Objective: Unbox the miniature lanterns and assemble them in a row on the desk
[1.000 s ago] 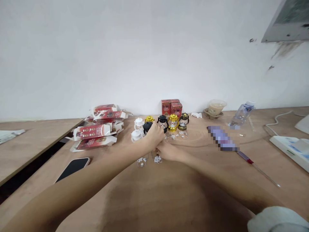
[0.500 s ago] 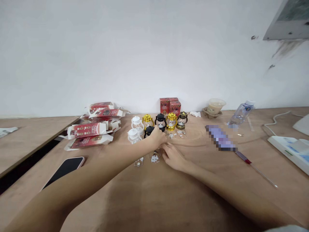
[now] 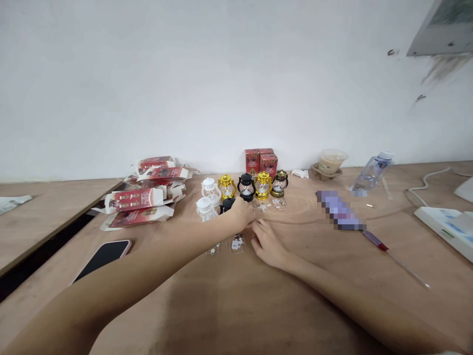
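Note:
My left hand [image 3: 242, 213] is closed, its fingers bent down in front of the standing black mini lantern [image 3: 246, 186]. My right hand [image 3: 269, 243] meets it from below right, fingers bent together, their tips at the left hand's fingertips. Whatever lies between the fingers is hidden. Partly behind my left hand is a second black lantern [image 3: 226, 203]. Around them stand white lanterns [image 3: 211, 190], gold lanterns [image 3: 263, 184] and a bronze one [image 3: 280, 183]. Small clear packets with white pieces [image 3: 236, 244] lie below my left wrist, and more packets [image 3: 278, 204] lie right of the hands.
Opened red boxes [image 3: 136, 199] are piled at left, near a phone [image 3: 103, 259]. Closed red boxes [image 3: 268, 163] stand against the wall. To the right are a drink cup [image 3: 331, 161], a tilted bottle [image 3: 373, 172], a screwdriver [image 3: 382, 246] and a power strip [image 3: 445, 229].
Both hands stay together in front of the lanterns, with the left hand slightly lower. The view has shifted a little. Nothing is visibly taken up or let go.

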`<state>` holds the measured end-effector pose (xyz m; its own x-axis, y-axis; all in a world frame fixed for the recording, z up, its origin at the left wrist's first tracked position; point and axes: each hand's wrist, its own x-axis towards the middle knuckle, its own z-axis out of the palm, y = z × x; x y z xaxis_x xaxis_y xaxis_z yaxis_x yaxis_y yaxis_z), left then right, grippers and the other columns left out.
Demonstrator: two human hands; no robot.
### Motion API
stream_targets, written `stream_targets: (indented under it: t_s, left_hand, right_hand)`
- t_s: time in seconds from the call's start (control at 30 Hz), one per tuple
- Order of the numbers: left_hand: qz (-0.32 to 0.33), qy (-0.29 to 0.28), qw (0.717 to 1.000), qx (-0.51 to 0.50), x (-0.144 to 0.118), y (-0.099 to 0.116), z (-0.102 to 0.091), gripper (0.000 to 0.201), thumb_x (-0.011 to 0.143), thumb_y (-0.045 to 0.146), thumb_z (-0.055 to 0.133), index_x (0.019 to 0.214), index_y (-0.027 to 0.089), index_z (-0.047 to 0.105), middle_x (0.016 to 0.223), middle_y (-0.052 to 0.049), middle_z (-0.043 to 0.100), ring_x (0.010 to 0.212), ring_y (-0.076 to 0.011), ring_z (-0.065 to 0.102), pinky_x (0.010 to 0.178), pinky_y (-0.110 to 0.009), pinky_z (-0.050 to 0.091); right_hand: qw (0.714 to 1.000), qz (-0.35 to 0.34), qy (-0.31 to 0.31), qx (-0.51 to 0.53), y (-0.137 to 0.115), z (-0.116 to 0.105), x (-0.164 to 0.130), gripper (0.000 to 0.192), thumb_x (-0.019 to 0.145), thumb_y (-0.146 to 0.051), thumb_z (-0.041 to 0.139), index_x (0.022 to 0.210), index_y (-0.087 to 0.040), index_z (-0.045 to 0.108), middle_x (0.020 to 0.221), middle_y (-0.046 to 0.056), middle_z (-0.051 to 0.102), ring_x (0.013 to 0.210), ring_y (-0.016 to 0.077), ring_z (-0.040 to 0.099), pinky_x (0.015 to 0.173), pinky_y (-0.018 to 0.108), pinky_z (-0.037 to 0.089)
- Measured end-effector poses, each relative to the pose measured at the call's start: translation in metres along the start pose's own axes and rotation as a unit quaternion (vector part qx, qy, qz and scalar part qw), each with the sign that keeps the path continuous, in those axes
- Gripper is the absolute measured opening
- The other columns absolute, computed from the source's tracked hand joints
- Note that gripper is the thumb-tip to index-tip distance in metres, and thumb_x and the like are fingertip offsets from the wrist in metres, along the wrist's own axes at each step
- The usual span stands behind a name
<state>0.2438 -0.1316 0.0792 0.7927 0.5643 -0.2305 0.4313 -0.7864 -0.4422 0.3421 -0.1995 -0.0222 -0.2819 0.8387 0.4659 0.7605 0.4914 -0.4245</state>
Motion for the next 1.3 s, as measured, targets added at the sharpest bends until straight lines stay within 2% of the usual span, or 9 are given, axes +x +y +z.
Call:
stream_targets:
  t_s: [0.27,0.43,0.6,0.77,0.87,0.93,1.03,1.17,1.3]
  left_hand:
    - [0.009,0.004,1.000,0.012,0.005,-0.005,0.001,0.008,0.077,0.015,0.064,0.080,0.014,0.071,0.087,-0.016,0.072,0.092,-0.0284,0.063,0.075,-0.038,0.042]
    - [0.009,0.013,1.000,0.015,0.007,-0.009,0.002,0.014,0.079,0.007,0.059,0.078,0.013,0.071,0.084,-0.016,0.072,0.084,-0.0246,0.065,0.068,-0.032,0.041]
    - [0.023,0.029,0.999,0.031,0.007,-0.010,-0.006,0.003,0.071,0.015,0.072,0.072,0.014,0.069,0.077,-0.012,0.072,0.079,-0.0230,0.066,0.073,-0.032,0.040]
    - [0.007,0.101,0.993,0.053,-0.017,-0.022,-0.037,0.016,0.082,0.013,0.058,0.097,0.009,0.064,0.102,-0.016,0.067,0.100,-0.0255,0.060,0.085,-0.036,0.038]
    - [0.017,0.218,0.975,0.042,-0.044,-0.025,-0.042,0.015,0.087,0.014,0.049,0.098,0.012,0.059,0.102,-0.012,0.065,0.099,-0.0227,0.058,0.084,-0.034,0.038]
    - [0.018,0.282,0.959,0.018,-0.061,-0.019,-0.026,0.013,0.088,0.015,0.046,0.095,0.013,0.057,0.102,-0.010,0.063,0.095,-0.0215,0.057,0.081,-0.034,0.040]
    - [0.023,0.310,0.948,-0.061,-0.082,-0.001,0.019,0.014,0.088,0.014,0.043,0.091,0.015,0.057,0.095,-0.008,0.063,0.088,-0.0193,0.056,0.076,-0.032,0.042]
    - [0.020,0.290,0.937,-0.192,-0.101,0.032,0.077,0.018,0.086,0.012,0.041,0.090,0.016,0.058,0.092,-0.007,0.061,0.084,-0.0179,0.054,0.074,-0.030,0.044]
    - [0.011,0.296,0.922,-0.249,-0.107,0.053,0.099,0.019,0.086,0.013,0.041,0.089,0.018,0.059,0.088,-0.006,0.061,0.079,-0.0167,0.053,0.071,-0.029,0.044]
  right_hand:
    - [0.998,0.000,0.059,-0.007,-0.005,-0.005,-0.001,0.026,0.072,-0.002,0.041,0.090,-0.016,0.055,0.087,0.010,0.059,0.087,0.0240,0.050,0.076,0.038,0.045]
    - [0.997,0.001,0.074,0.017,-0.006,-0.007,-0.002,0.030,0.074,-0.001,0.040,0.094,-0.017,0.056,0.092,0.009,0.061,0.096,0.0238,0.050,0.081,0.038,0.045]
    - [0.994,-0.030,0.100,-0.006,-0.008,-0.009,-0.003,0.029,0.074,-0.003,0.043,0.095,-0.017,0.058,0.096,0.011,0.062,0.103,0.0254,0.049,0.087,0.041,0.043]
    - [0.991,-0.056,0.116,-0.019,-0.009,-0.008,-0.004,0.033,0.073,-0.002,0.044,0.099,-0.016,0.058,0.097,0.011,0.063,0.109,0.0262,0.047,0.090,0.043,0.042]
    - [0.991,-0.069,0.109,-0.036,-0.009,-0.006,-0.004,0.035,0.073,-0.002,0.045,0.102,-0.017,0.057,0.101,0.011,0.063,0.112,0.0265,0.046,0.091,0.043,0.041]
    - [0.990,-0.072,0.103,-0.060,-0.010,-0.006,-0.003,0.033,0.075,-0.004,0.046,0.104,-0.015,0.057,0.104,0.012,0.063,0.113,0.0275,0.046,0.092,0.044,0.041]
    - [0.990,-0.066,0.091,-0.086,-0.010,-0.005,-0.003,0.029,0.077,-0.005,0.046,0.103,-0.012,0.057,0.104,0.015,0.063,0.113,0.0287,0.046,0.091,0.045,0.041]
    - [0.992,-0.081,0.057,-0.083,-0.010,-0.005,-0.005,0.030,0.079,-0.007,0.048,0.105,-0.016,0.059,0.110,0.013,0.062,0.117,0.0276,0.044,0.094,0.046,0.040]
    - [0.988,-0.110,0.051,-0.093,-0.012,-0.006,-0.006,0.025,0.080,-0.010,0.052,0.102,-0.018,0.062,0.116,0.011,0.060,0.119,0.0277,0.043,0.094,0.046,0.040]
